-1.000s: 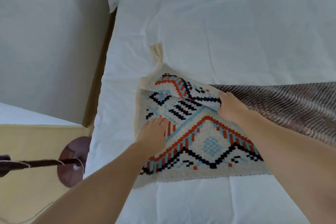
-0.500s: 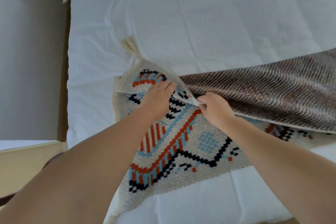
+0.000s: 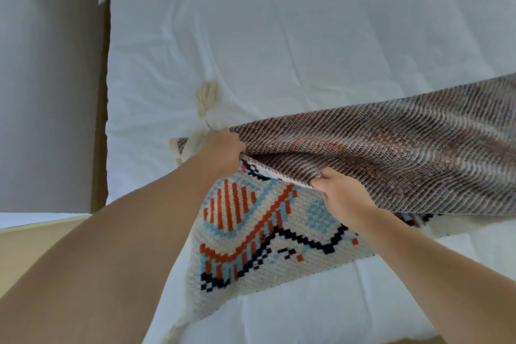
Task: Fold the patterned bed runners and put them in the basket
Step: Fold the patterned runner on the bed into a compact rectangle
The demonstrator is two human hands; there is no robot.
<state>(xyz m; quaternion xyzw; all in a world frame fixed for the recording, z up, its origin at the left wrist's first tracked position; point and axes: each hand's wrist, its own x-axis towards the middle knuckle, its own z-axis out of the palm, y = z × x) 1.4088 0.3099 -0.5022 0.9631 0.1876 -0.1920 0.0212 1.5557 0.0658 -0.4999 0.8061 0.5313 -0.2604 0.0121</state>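
Both hands have dragged the runner's brown underside farther over the pattern!
Left hand [image 3: 220, 148] and right hand [image 3: 339, 194] grip clamped on the bed runner [image 3: 377, 153] fold edge, tassel [image 3: 205, 98] at 11 o'clock on the bed [image 3: 279, 36].

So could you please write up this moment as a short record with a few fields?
surface: bed with white sheet
item: patterned runner, partly folded, brown underside turned up
tassel: cream tassel lying on the sheet
left hand: gripping the folded edge
right hand: gripping the same edge
basket: not in view
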